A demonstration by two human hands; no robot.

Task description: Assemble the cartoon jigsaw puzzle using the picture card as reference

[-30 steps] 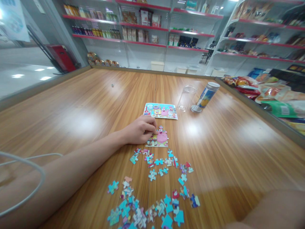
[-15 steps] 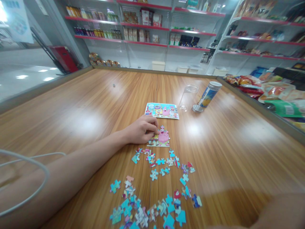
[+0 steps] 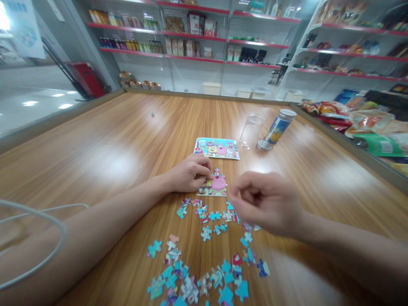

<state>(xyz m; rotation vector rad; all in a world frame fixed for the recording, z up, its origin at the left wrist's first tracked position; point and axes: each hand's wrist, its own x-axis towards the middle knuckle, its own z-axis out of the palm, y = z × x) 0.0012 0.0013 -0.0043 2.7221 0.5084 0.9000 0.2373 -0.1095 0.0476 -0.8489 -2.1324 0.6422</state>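
My left hand point(image 3: 193, 173) lies on the left side of a partly joined jigsaw puzzle point(image 3: 219, 184), its fingers curled and fingertips pressing on it. A pink starfish figure shows on the joined part; the hand covers some of the yellow figure beside it. Just to the right hovers my right hand point(image 3: 267, 202), blurred, with thumb and fingers curled together. Whatever it holds, if anything, is hidden. Loose puzzle pieces point(image 3: 215, 216) lie below the joined part, and more loose pieces point(image 3: 189, 289) spread nearer to me. Behind my left hand is the picture card point(image 3: 219, 148) with cartoon figures.
A clear plastic jar point(image 3: 251, 131), a metal lid point(image 3: 264, 145) and a blue can point(image 3: 279, 127) stand behind on the wooden table point(image 3: 127, 127). Packaged snacks point(image 3: 379, 123) lie beyond its right edge. A white cable point(image 3: 62, 231) loops over my left forearm.
My right hand has come in from the lower right, up beside the joined puzzle. My left hand stays in place on the puzzle.
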